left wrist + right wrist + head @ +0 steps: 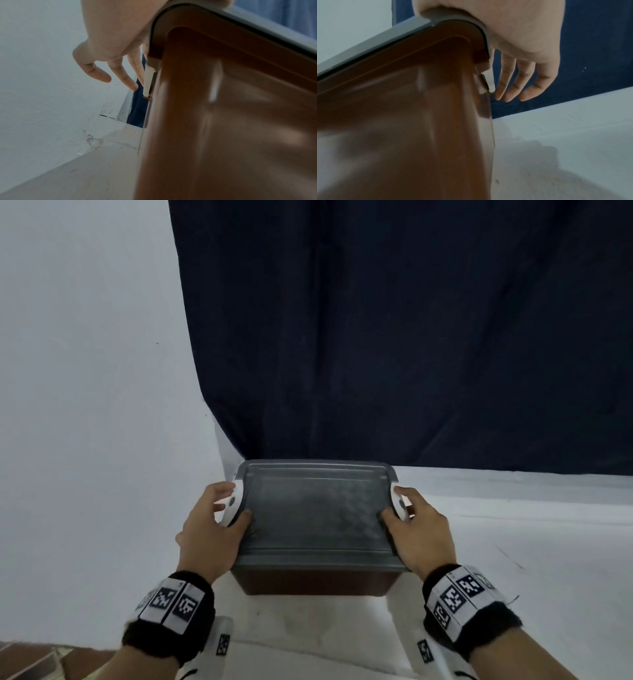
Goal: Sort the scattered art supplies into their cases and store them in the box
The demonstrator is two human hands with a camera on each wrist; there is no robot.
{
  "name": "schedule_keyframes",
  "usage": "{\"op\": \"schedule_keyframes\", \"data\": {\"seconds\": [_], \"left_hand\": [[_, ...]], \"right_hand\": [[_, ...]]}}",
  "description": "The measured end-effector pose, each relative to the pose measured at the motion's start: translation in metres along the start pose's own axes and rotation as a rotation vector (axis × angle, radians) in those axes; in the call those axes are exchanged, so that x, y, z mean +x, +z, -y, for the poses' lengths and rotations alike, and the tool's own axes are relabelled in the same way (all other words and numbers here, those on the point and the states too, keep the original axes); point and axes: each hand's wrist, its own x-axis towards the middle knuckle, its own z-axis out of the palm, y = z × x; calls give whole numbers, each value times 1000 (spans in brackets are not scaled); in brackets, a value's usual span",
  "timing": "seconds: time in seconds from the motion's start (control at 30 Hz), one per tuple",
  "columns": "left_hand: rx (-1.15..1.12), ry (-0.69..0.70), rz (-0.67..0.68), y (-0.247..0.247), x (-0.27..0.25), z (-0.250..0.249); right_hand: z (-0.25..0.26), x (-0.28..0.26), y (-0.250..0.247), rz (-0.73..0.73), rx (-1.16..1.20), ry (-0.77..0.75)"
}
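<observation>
A brown storage box (315, 580) with a grey lid (315, 508) on it stands on the white surface, close in front of me. My left hand (237, 503) is at its left end, thumb on the lid and fingers curled round the white left latch (230, 508). My right hand (392, 502) mirrors it on the white right latch (399, 505). From the left wrist, the fingers (123, 75) hang beside the latch (148, 81) on the box wall (223, 121). From the right wrist, the fingers (510, 81) lie against the other latch (490, 81). The lid hides the contents.
A white wall (85, 371) rises close on the left, and a dark blue curtain (411, 337) hangs just behind the box. The white surface (531, 525) stretches to the right. A strip of brick floor (30, 659) shows at the bottom left.
</observation>
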Motion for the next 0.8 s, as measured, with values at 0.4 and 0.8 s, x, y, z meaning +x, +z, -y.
{"op": "schedule_keyframes", "data": {"seconds": [0.4,0.8], "left_hand": [[-5,42,6,14,42,16],[197,77,48,-10,11,-14]], "right_hand": [[-5,26,17,-15,93,-34],[12,4,-2,-81,-434,-116]]}}
